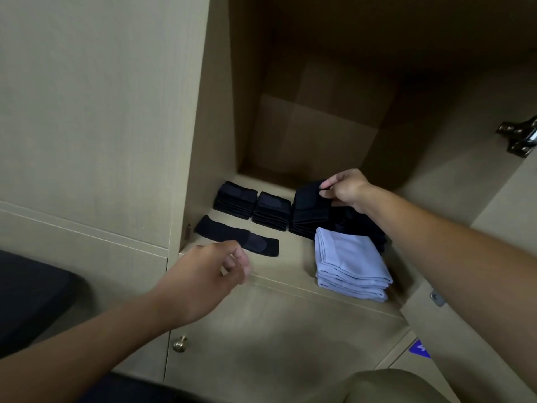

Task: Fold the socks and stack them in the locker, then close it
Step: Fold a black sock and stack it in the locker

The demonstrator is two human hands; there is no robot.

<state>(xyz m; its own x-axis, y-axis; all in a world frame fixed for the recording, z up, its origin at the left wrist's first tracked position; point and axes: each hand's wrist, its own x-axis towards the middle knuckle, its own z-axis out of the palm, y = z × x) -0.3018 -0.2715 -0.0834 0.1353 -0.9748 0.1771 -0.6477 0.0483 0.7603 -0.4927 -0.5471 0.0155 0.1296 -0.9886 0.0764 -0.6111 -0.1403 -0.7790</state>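
Observation:
The open locker (290,274) holds stacks of folded dark socks: one at the back left (235,199), one beside it (271,210), and a taller one (311,212) to the right. My right hand (345,189) pinches the top dark sock of that taller stack at its back edge. A single dark sock (236,237) lies flat and unfolded near the shelf's front left. My left hand (209,274) hovers just in front of it, fingers loosely curled, holding nothing. A stack of folded light blue socks (350,263) sits at the front right.
The locker door (499,257) stands open on the right, with a metal hinge (520,138) above. A closed lower door with a brass knob (180,344) lies below the shelf. A dark chair seat (32,298) is at the left edge.

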